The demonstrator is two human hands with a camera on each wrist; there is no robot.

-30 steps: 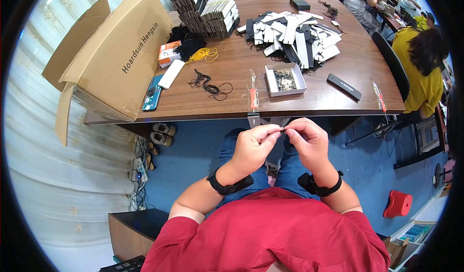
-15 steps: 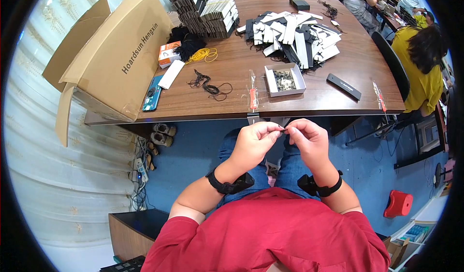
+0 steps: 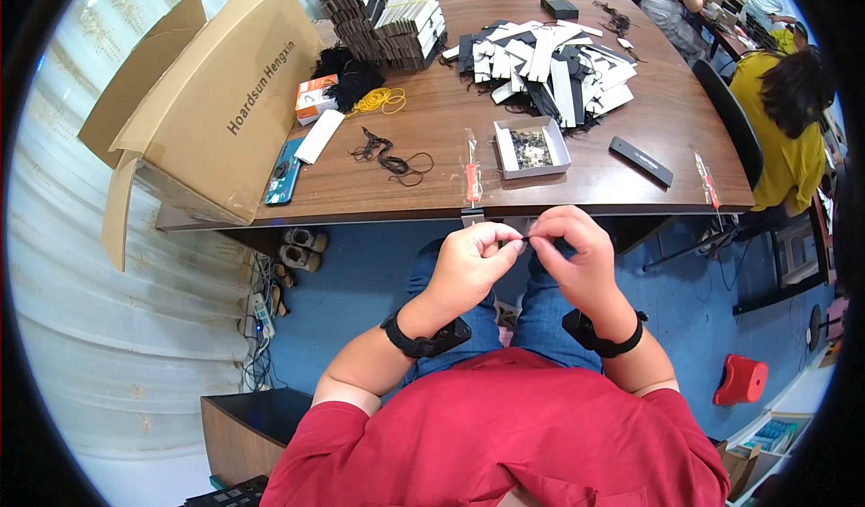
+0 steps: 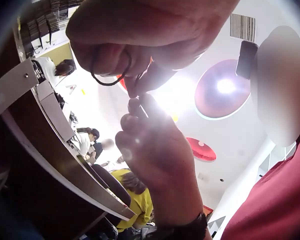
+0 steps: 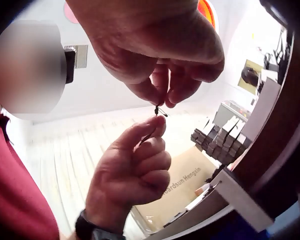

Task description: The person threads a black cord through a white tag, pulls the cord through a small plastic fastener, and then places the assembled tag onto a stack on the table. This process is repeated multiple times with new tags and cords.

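Both hands meet in front of the table edge, above the person's lap. Between thumb and forefinger, the left hand (image 3: 467,262) pinches a thin black cord (image 4: 110,83), part of which hangs as a loop in the left wrist view. Fingertips of the right hand (image 3: 581,256) pinch the same cord just beside. In the right wrist view a small dark knot (image 5: 157,109) with a short loose end shows between the two hands' fingertips.
On the brown table (image 3: 396,196) stand a small box of tiny parts (image 3: 533,173), a heap of black and white strips (image 3: 559,70), tangled black cord (image 3: 392,160), yellow bands (image 3: 383,101), a phone (image 3: 284,178) and a large carton (image 3: 225,101). An orange-handled tool (image 3: 472,182) lies near the edge.
The right hand has risen slightly and its wrist has turned outward, with the fingers arched higher. The left hand stays nearly in place; both keep pinching the cord.
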